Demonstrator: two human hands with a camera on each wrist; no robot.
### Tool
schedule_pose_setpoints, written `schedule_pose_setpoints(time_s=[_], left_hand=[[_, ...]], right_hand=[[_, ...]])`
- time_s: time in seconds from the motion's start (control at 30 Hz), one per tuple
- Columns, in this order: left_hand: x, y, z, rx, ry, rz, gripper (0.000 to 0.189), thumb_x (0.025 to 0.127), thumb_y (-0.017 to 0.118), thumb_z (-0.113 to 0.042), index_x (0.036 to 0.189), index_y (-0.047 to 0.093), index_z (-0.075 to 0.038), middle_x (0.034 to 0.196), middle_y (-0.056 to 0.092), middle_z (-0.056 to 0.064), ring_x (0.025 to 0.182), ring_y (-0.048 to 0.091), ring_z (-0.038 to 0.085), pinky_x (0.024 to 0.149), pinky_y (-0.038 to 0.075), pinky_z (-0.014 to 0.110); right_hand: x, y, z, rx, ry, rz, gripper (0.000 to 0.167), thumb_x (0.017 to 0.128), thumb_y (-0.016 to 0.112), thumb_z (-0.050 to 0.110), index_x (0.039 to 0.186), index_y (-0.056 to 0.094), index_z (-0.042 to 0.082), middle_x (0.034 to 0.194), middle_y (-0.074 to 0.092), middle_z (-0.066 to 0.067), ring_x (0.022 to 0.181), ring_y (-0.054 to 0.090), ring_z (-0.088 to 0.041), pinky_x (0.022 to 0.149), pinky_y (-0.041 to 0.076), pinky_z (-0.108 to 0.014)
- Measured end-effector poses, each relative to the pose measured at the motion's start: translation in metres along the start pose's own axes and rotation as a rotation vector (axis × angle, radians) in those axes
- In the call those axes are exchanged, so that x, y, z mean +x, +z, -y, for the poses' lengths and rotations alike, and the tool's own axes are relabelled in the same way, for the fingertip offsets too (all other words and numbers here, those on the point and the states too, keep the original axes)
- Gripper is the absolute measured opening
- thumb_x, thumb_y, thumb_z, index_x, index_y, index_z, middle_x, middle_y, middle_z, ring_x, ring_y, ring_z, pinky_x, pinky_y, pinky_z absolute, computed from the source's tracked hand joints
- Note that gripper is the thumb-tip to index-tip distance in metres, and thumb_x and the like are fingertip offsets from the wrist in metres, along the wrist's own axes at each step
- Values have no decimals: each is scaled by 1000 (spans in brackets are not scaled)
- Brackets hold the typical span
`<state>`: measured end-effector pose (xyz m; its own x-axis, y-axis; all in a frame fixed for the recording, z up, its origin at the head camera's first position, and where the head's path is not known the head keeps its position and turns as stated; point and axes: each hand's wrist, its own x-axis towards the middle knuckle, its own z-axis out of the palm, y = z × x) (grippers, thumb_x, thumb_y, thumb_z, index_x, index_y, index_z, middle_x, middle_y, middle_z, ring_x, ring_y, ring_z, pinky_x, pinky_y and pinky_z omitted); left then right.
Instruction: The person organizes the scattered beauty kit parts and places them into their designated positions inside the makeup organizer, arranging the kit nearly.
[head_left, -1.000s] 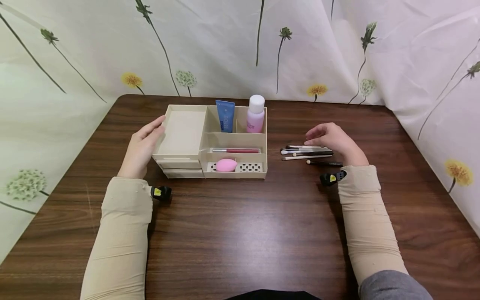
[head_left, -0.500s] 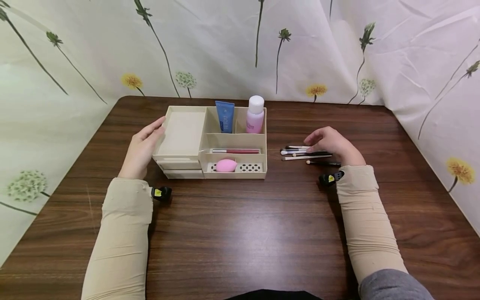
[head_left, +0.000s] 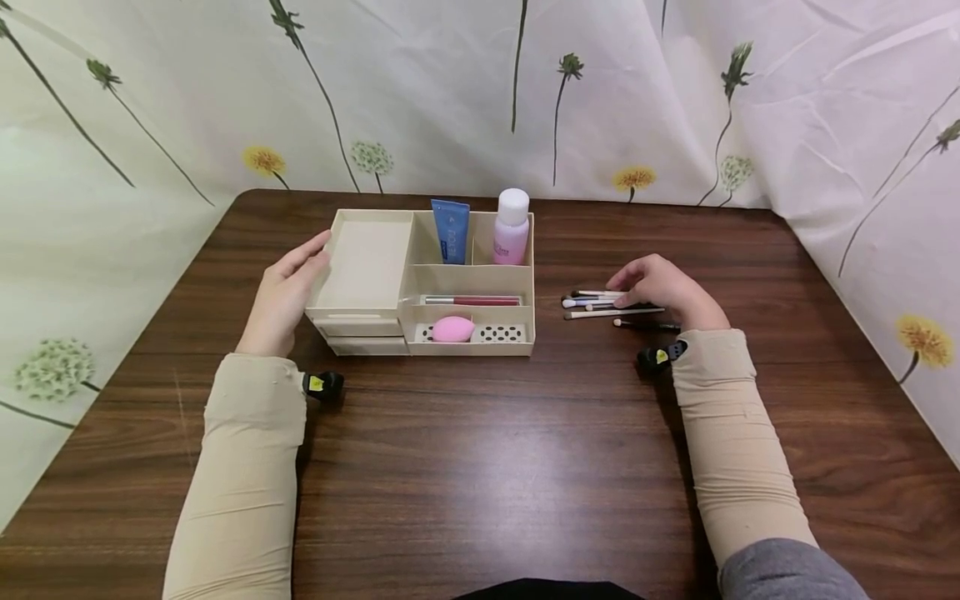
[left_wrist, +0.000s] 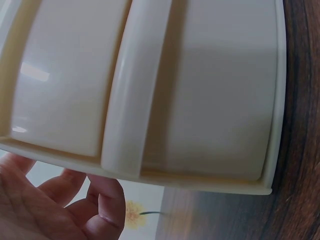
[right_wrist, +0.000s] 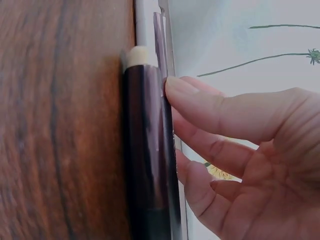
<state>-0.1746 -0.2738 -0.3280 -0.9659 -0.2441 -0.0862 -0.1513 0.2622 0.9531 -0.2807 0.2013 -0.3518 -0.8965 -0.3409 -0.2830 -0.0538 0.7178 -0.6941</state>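
A beige desktop organizer (head_left: 371,258) stands left of centre in the head view. My left hand (head_left: 280,292) rests against its left side, fingers stretched along the wall. The left wrist view shows that hand (left_wrist: 70,200) beside the drawer fronts (left_wrist: 220,110). Right of the organizer lies a small pile of makeup brushes (head_left: 600,315). Over the pile, my right hand (head_left: 663,287) pinches at a makeup brush with thumb and fingers. Close up, its thumb (right_wrist: 200,102) touches a dark handle behind a nearer black brush (right_wrist: 145,135); the fingertips are partly hidden.
The organizer's compartments hold a blue tube (head_left: 452,233), a pink bottle with a white cap (head_left: 512,229), a lip gloss tube (head_left: 472,301) and a pink makeup sponge (head_left: 453,329). A dark wooden table (head_left: 480,467) carries everything. Behind it hangs a flowered cloth (head_left: 465,100).
Over the last second my right hand has come down onto the brush pile, and its thumb has reached the brushes. My left hand and the organizer have stayed in place.
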Motion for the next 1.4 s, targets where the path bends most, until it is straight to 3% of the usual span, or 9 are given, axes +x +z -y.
schedule_pose_setpoints(time_s=[0.13, 0.37, 0.8, 1.2, 1.4], left_hand=[[0, 0, 0, 4, -9, -1, 51, 102, 48, -43, 150, 44, -28, 161, 31, -1, 149, 25, 18, 124, 18, 42], [0, 1, 0, -18, -8, -4, 50, 102, 49, -43, 150, 45, -28, 161, 33, -1, 148, 27, 16, 123, 19, 40], [1, 1, 1, -3, 0, 0, 51, 103, 48, -43, 151, 43, -28, 162, 31, -1, 150, 24, 17, 124, 17, 42], [1, 1, 0, -3, -8, -3, 50, 103, 48, -44, 150, 44, -28, 161, 32, -1, 149, 25, 17, 124, 18, 43], [2, 1, 1, -8, -11, -1, 50, 103, 48, -43, 151, 43, -29, 162, 31, -2, 150, 24, 17, 124, 17, 43]], right_hand=[[0, 1, 0, 5, -1, 16, 36, 89, 73, 6, 121, 65, -7, 114, 66, -17, 94, 55, -16, 80, 47, -28], [2, 3, 2, 6, -22, 5, 32, 88, 71, 2, 118, 67, -8, 91, 67, -4, 82, 55, -12, 72, 47, -24], [3, 4, 3, -28, -27, -26, 26, 87, 71, 1, 113, 69, -6, 84, 66, -3, 79, 55, -14, 74, 45, -27], [4, 4, 5, -118, -53, 19, 21, 91, 67, 3, 110, 71, -5, 99, 71, -15, 90, 57, -21, 77, 45, -30], [3, 2, 5, -125, -37, 9, 19, 91, 67, 5, 106, 73, -4, 97, 73, -11, 90, 59, -21, 77, 47, -29]])
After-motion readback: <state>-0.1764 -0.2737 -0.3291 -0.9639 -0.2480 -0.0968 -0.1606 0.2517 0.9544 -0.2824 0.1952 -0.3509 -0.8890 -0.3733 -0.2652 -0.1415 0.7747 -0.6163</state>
